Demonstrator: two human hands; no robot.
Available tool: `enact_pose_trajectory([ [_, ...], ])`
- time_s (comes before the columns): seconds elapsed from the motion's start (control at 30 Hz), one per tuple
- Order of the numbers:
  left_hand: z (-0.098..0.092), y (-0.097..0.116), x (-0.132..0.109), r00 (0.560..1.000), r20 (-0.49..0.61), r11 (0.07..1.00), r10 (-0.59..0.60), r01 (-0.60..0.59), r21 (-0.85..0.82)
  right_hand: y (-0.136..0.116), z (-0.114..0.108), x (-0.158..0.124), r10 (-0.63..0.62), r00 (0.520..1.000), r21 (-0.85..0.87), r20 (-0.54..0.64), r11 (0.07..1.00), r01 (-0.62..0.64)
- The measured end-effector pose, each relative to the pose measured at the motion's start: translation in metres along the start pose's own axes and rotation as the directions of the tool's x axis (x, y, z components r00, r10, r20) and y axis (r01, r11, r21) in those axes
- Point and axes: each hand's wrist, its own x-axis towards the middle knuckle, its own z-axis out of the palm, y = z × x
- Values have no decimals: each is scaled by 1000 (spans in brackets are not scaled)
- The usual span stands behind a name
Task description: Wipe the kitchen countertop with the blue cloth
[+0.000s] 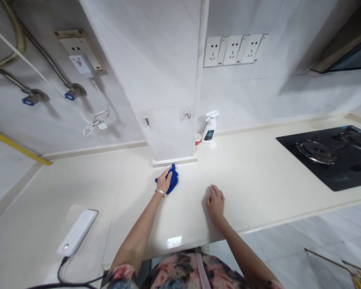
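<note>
My left hand point(164, 180) presses a blue cloth point(172, 181) onto the cream countertop point(252, 172), just in front of the base of the white wall column point(168, 132). Its fingers lie over the cloth and grip it. A bracelet sits on that wrist. My right hand point(215, 202) rests flat on the countertop to the right, fingers stretched out, holding nothing.
A white spray bottle point(209, 127) and a small red cup point(197, 139) stand against the wall by the column. A black gas hob point(331, 154) is at the right. A white power strip point(77, 231) with a black cable lies at the left. Sockets point(233, 50) and water valves point(74, 92) are on the wall.
</note>
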Motion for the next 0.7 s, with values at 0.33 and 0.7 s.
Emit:
enact_pose_trajectory([
  [0.33,74,66,-60,932,347,672,106,190,-716,-79,-13,36,11,999,471,33,882,-25],
  [0.7,33,-12,-34,992,-62,867,-113,129,482,-29,-24,127,328,937,594,119,733,-332],
])
